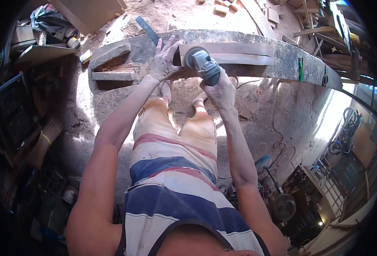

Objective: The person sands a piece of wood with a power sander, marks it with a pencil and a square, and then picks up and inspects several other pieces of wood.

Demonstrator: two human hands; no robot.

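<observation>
Currently at a long, dark, dust-caked desk; the person leans over it from the near side, sawdust floor underfoot. Right hand: fingers wrapped fully round the body of an angle grinder, the tool's head set down on the left end of a curved wooden strip lying along the middle of the desk. Left hand: fingers splayed wide and flat, gripping nothing, palm pressed down just left of the grinder head, thumb nearly touching it. Cannot tell whether the disc is spinning. A rough block sits at the left end, a green marker lies toward the right, and a dark ruler juts off the far edge. Risks, as I judge them: the bare left hand is very near the disc, so a kick or skid leftward would reach those fingers. The strip looks unclamped, pinned by the palm alone, and could slide or be flung. A cord trailing to the floor could snag.
</observation>
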